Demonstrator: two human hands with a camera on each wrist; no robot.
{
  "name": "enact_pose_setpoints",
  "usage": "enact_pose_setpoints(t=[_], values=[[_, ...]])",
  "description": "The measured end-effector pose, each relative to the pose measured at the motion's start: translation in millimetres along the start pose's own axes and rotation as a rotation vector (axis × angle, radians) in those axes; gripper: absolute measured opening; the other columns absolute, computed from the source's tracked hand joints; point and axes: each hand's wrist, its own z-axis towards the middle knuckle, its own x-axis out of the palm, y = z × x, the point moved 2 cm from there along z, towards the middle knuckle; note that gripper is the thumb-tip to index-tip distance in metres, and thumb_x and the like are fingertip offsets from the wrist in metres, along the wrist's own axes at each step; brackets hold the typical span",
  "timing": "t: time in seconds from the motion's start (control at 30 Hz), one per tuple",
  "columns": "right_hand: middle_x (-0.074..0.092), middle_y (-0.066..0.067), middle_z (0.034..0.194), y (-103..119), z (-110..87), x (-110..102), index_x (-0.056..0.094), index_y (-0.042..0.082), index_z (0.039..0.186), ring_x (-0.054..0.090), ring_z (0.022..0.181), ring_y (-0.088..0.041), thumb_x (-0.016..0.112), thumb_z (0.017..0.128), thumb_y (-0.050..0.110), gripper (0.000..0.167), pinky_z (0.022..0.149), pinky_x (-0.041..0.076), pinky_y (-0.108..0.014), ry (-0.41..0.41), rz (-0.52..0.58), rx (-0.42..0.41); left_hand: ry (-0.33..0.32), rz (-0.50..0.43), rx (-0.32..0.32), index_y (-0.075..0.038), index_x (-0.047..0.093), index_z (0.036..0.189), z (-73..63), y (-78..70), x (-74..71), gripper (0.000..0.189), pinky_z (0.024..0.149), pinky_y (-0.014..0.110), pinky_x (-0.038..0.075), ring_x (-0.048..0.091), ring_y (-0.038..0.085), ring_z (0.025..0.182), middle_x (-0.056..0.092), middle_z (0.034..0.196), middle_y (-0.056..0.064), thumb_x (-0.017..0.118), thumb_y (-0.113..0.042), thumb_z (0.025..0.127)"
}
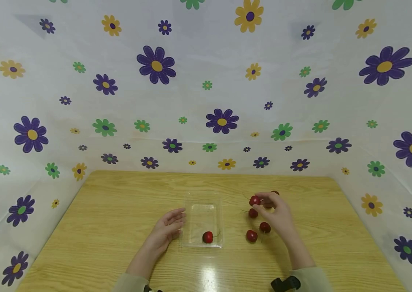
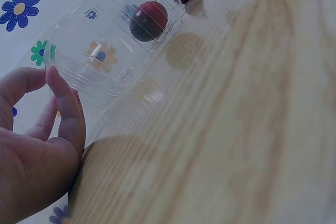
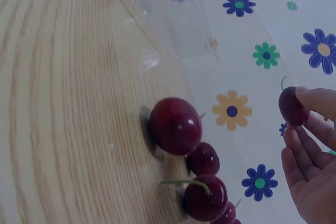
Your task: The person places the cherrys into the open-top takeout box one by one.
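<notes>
A clear plastic box lies on the table with one red cherry in its near right part, stem pointing right. My left hand is at the box's left side, fingers extended and fingertips right at the rim, as the left wrist view also shows. My right hand pinches a dark red cherry between thumb and fingertips, above the table, its thin stem sticking out. Below and near that hand lie several loose cherries, one of them partly hidden behind the fingers.
The wooden table reaches back to a white cloth printed with purple, yellow and green flowers, which also hangs at both sides. Dark straps sit at the wrists.
</notes>
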Motion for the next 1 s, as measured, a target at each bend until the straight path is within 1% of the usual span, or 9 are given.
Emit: enact_pose_setpoints(t=[0.2,0.3,0.4,0.53,0.67,0.77,0.87,0.93,1.0], values=[[0.072,-0.013,0.118,6,-4.0,11,0.073,0.004,0.125,0.068,0.101,-0.028,0.081,0.093,0.007,0.032,0.096,0.058,-0.043,0.021,0.008,-0.067,0.003,-0.001,-0.001,0.006,0.041,0.157,0.5,0.4,0.0,0.058,0.078,0.016,0.056,0.062,0.005,0.111,0.06,0.128,-0.003,0.061,0.002,0.102],[0.072,-0.014,0.116,9,-5.3,16,0.074,0.003,0.123,0.069,0.099,-0.029,0.081,0.092,0.004,0.031,0.094,0.059,-0.041,0.022,0.024,-0.116,-0.001,-0.001,-0.006,0.007,0.041,0.156,0.7,0.8,-0.3,0.059,0.078,0.015,0.056,0.062,0.005,0.111,0.061,0.128,-0.004,0.062,0.003,0.102],[0.073,-0.014,0.112,13,-6.4,20,0.074,0.003,0.121,0.07,0.097,-0.027,0.082,0.091,0.003,0.031,0.092,0.06,-0.039,0.02,0.013,-0.145,-0.003,-0.001,-0.007,0.007,0.041,0.156,0.9,1.0,-0.4,0.059,0.077,0.015,0.056,0.062,0.005,0.11,0.061,0.127,-0.004,0.061,0.003,0.101],[0.073,-0.011,0.112,18,-7.0,27,0.075,0.005,0.12,0.07,0.098,-0.025,0.084,0.09,0.006,0.032,0.09,0.061,-0.042,0.034,-0.014,-0.144,-0.008,0.001,-0.008,0.007,0.042,0.156,1.0,0.7,-0.5,0.058,0.077,0.016,0.056,0.062,0.005,0.11,0.061,0.127,-0.004,0.061,0.003,0.101],[0.074,-0.01,0.113,22,-7.7,33,0.075,0.007,0.121,0.07,0.1,-0.025,0.084,0.09,0.008,0.032,0.09,0.062,-0.044,0.064,-0.016,-0.146,-0.01,0.001,-0.007,0.006,0.042,0.156,0.7,0.3,-0.2,0.058,0.077,0.016,0.056,0.062,0.005,0.111,0.061,0.127,-0.004,0.062,0.003,0.101],[0.074,-0.007,0.114,24,-8.7,37,0.075,0.01,0.122,0.07,0.101,-0.025,0.084,0.091,0.011,0.032,0.091,0.06,-0.042,0.089,-0.008,-0.146,-0.01,0.001,-0.007,0.006,0.042,0.156,0.5,0.4,-0.2,0.058,0.077,0.016,0.056,0.062,0.005,0.11,0.061,0.127,-0.004,0.062,0.003,0.101],[0.074,-0.004,0.113,27,-9.8,42,0.075,0.013,0.122,0.07,0.101,-0.026,0.084,0.092,0.014,0.031,0.084,0.055,-0.037,0.114,0.004,-0.151,-0.005,0.001,-0.007,0.006,0.042,0.156,0.5,0.7,-0.3,0.058,0.077,0.016,0.056,0.061,0.005,0.11,0.061,0.127,-0.004,0.062,0.003,0.102],[0.074,-0.004,0.112,30,-11.1,46,0.075,0.011,0.122,0.07,0.1,-0.026,0.084,0.091,0.013,0.032,0.084,0.055,-0.037,0.132,0.013,-0.166,-0.001,0.0,-0.005,0.006,0.042,0.156,1.0,0.7,-0.4,0.058,0.078,0.016,0.056,0.061,0.005,0.111,0.06,0.128,-0.004,0.062,0.002,0.102],[0.074,-0.004,0.111,33,-12.6,50,0.075,0.01,0.121,0.07,0.099,-0.026,0.085,0.09,0.01,0.032,0.085,0.058,-0.039,0.144,0.015,-0.187,0.0,0.001,-0.005,0.006,0.042,0.156,1.3,0.8,-0.6,0.058,0.078,0.016,0.056,0.061,0.006,0.111,0.06,0.128,-0.004,0.062,0.002,0.102]])
